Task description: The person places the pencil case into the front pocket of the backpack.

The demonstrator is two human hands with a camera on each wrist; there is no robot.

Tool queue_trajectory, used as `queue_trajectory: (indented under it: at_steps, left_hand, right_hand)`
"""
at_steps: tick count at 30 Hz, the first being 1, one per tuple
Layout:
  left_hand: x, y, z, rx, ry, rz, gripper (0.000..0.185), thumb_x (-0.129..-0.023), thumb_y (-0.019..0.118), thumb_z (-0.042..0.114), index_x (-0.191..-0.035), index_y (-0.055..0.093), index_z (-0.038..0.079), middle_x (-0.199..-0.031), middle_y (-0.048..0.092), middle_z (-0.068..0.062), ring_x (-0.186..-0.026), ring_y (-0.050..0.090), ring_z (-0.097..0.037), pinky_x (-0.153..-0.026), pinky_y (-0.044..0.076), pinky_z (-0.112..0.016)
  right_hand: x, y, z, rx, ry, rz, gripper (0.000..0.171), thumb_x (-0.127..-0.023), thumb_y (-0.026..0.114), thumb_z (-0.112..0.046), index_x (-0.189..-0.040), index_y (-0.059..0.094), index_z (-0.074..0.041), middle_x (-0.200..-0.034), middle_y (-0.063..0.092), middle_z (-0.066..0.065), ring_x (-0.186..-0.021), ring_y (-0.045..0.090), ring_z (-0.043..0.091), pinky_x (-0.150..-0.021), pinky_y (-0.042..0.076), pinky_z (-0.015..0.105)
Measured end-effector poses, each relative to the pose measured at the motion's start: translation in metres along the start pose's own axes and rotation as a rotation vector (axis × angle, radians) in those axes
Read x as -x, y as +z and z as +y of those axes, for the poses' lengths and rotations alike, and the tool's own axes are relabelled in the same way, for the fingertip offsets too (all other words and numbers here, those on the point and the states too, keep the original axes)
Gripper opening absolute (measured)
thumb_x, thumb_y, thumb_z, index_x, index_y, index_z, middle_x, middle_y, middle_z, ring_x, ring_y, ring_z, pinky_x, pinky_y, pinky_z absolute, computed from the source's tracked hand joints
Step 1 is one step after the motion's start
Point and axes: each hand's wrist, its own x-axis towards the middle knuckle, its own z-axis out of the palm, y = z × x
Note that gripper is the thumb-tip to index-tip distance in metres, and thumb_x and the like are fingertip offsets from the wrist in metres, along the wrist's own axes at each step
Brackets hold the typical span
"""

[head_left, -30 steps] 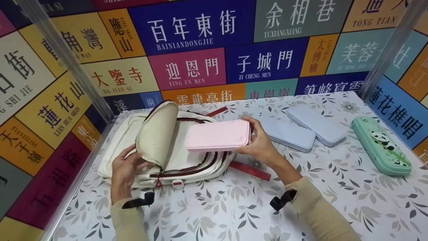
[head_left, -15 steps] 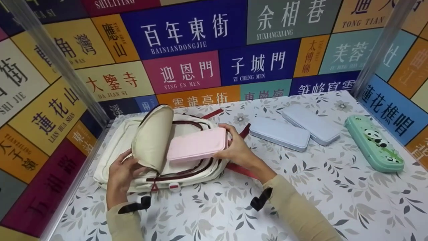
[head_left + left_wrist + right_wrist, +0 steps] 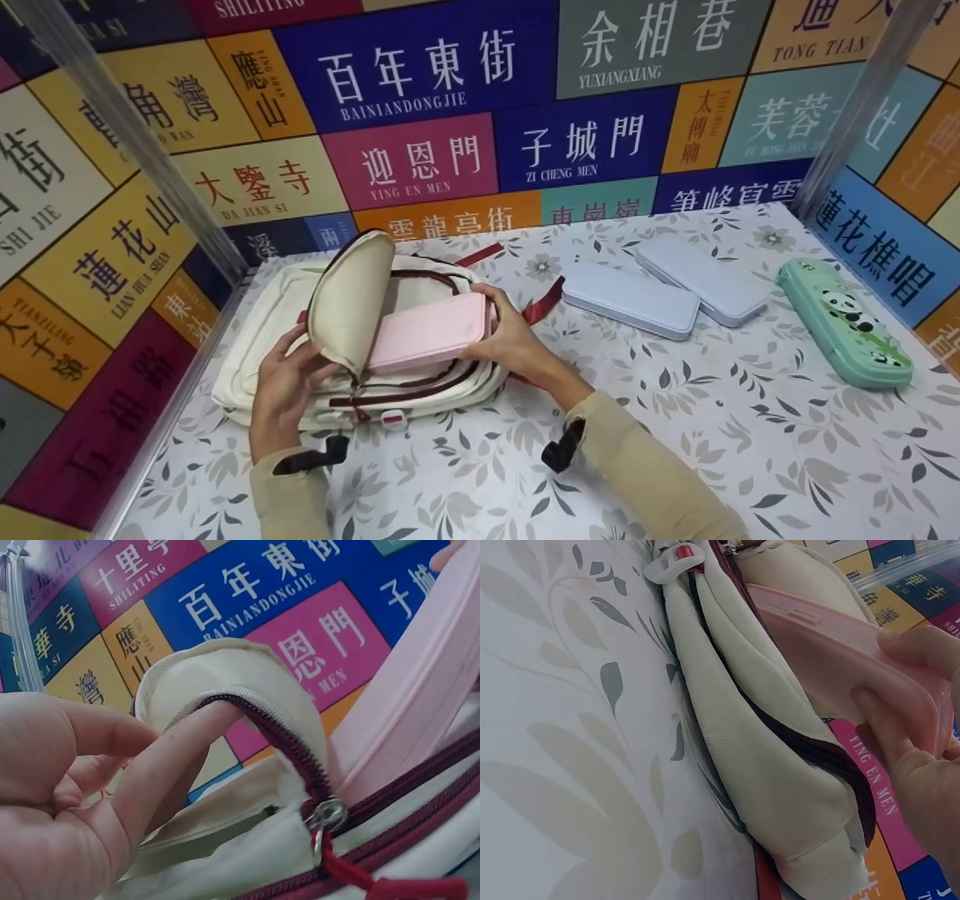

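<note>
**One pink case entering the one backpack**

Your right hand (image 3: 514, 341) pinches the end of the smooth pink pencil case (image 3: 427, 341), its far end inside the cream canvas backpack (image 3: 262, 337). Your left hand (image 3: 281, 390) holds the flap (image 3: 349, 300) up, fingers curled at the zipper. Two pale blue cases (image 3: 630, 301) and one green panda case (image 3: 844, 322) lie on the leaf-patterned table (image 3: 750, 435), walled by coloured sign panels (image 3: 420, 64).
</note>
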Motion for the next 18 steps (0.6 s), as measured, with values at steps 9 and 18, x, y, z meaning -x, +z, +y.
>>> queue_trajectory:
  at_steps: [9, 18]
  left_hand:
    - [-0.002, 0.013, -0.001, 0.111, 0.042, -0.031, 0.034, -0.099, 0.044, -0.010, -0.125, 0.047, 0.011, -0.091, 0.071, -0.007, -0.080, 0.072, -0.019, -0.066, 0.065, -0.032]
    - [0.000, 0.016, 0.002, 0.156, 0.063, -0.062, 0.036, -0.098, 0.044, -0.012, -0.128, 0.044, 0.007, -0.095, 0.069, -0.008, -0.081, 0.072, -0.020, -0.061, 0.064, -0.028]
  right_hand:
    - [-0.012, 0.021, 0.004, -0.018, 0.009, -0.015, 0.099, -0.068, 0.083, 0.009, -0.151, 0.031, -0.007, -0.144, 0.043, 0.024, -0.113, 0.059, 0.029, -0.090, 0.057, 0.027]
    - [-0.025, 0.056, 0.005, 0.114, 0.045, -0.010, 0.110, -0.070, 0.088, -0.003, -0.158, 0.022, -0.005, -0.146, 0.045, 0.027, -0.123, 0.056, 0.032, -0.106, 0.051, 0.036]
